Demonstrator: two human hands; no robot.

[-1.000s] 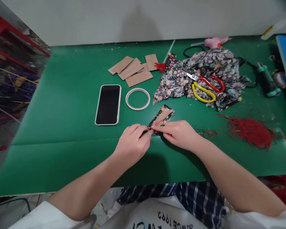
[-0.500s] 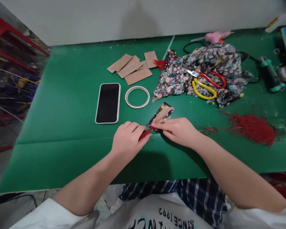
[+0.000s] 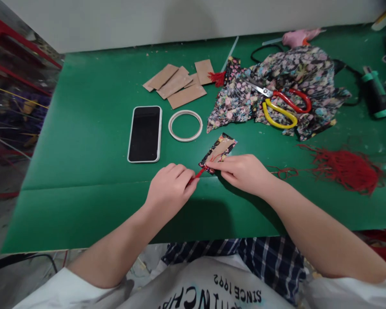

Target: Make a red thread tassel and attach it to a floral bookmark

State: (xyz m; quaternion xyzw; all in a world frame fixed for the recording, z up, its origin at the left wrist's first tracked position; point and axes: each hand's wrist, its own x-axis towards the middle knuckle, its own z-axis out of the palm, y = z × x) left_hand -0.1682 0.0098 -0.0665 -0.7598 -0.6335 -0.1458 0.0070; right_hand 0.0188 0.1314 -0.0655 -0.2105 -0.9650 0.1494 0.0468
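A small cardboard piece wrapped in dark floral fabric (image 3: 219,151) lies on the green table (image 3: 83,171) just beyond my hands. My left hand (image 3: 169,192) is closed in a pinch on a red thread (image 3: 198,174) that runs from the piece's near end. My right hand (image 3: 244,172) has its fingers pressed down on the near end of the fabric piece, holding it to the table.
A phone (image 3: 144,134) and a white tape ring (image 3: 185,125) lie left of the piece. Cardboard strips (image 3: 178,86) sit further back. A floral cloth heap (image 3: 289,81) carries red-and-yellow scissors (image 3: 283,107). Red threads (image 3: 344,167) lie at right, a green-capped black tool (image 3: 375,96) far right.
My left hand has drawn back toward me and to the left, pulling the red thread out from the piece. My right hand stays on the piece.
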